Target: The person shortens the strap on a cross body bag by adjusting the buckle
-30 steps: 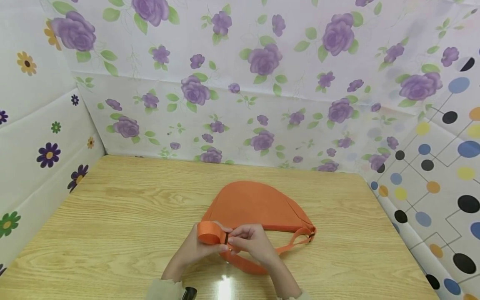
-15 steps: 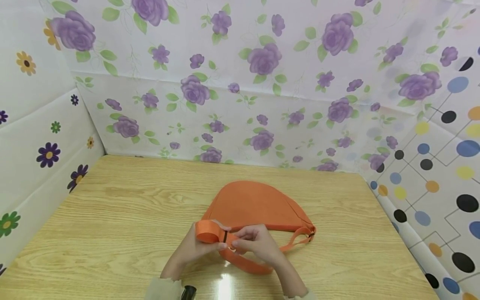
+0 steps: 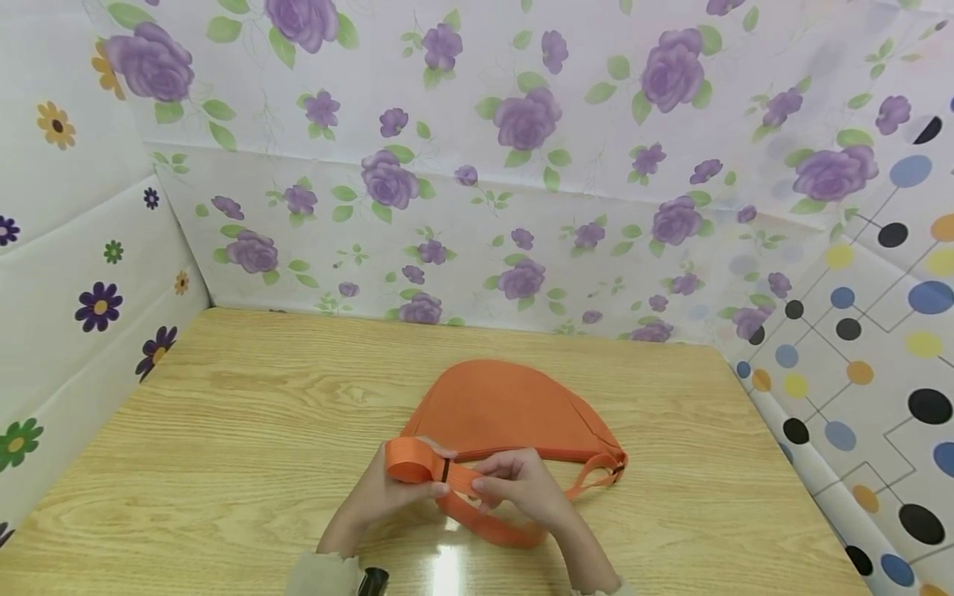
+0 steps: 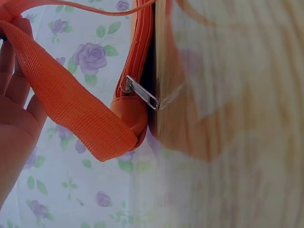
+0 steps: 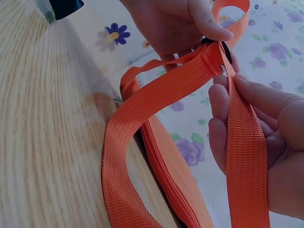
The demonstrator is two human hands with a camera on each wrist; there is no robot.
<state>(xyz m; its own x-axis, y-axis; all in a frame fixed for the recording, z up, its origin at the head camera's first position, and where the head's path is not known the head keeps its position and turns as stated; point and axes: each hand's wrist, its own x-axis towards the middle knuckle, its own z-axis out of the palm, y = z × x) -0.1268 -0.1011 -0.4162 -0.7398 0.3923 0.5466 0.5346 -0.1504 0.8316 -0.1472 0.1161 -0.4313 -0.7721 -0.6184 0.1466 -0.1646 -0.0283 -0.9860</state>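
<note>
An orange crescent-shaped bag [image 3: 507, 410] lies on the table with its webbing strap [image 3: 495, 530] looped toward the person. My left hand [image 3: 395, 492] grips the strap at a black slider buckle [image 3: 445, 470], thumb on the near side. Left of the buckle a round loop of strap [image 3: 408, 458] stands up. To its right, my right hand [image 3: 525, 492] pinches the strap between thumb and fingers, with a short flat length between the hands. The right wrist view shows strap [image 5: 247, 156] hanging past the right palm. In the left wrist view a metal zipper pull [image 4: 142, 92] hangs at the bag's end.
The wooden table [image 3: 283, 389] carries the bag and meets a wall of purple-flowered sheeting [image 3: 462, 223] at the back. Dotted sheeting [image 3: 857, 372] borders the right side, daisy-patterned sheeting [image 3: 97, 265] the left. Another strap fitting [image 3: 617, 468] lies at the bag's right end.
My right hand has moved a little to the right with the strap, and more strap shows between it and the buckle. The left hand has shifted slightly left; the bag's body stays put.
</note>
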